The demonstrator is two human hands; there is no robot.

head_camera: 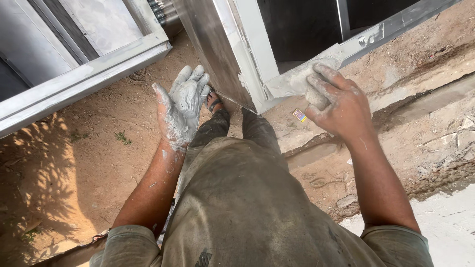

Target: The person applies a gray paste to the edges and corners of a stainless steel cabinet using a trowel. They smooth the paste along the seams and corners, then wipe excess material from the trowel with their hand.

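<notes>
From the head camera, the person stood over a metal frame [232,54] set on sandy ground [74,163], working grey filler into its corner joint. To do this well, I judge the pad should be pressed flat and drawn along the seam in even strokes, so the paste fills the gap and leaves no ridges.

The right hand [339,104] was curled over a paste-smeared pad [292,81], fingers bent and gripping it against the frame's corner, just ahead of the knuckles. The left hand [182,106] was spread wide, palm up and coated in grey paste, holding nothing and hanging just beside the frame's near edge without clearly touching it.

A small coloured box [300,115] lay on the ground just below the right hand. A second frame [84,79] lay well beyond the left hand.
</notes>
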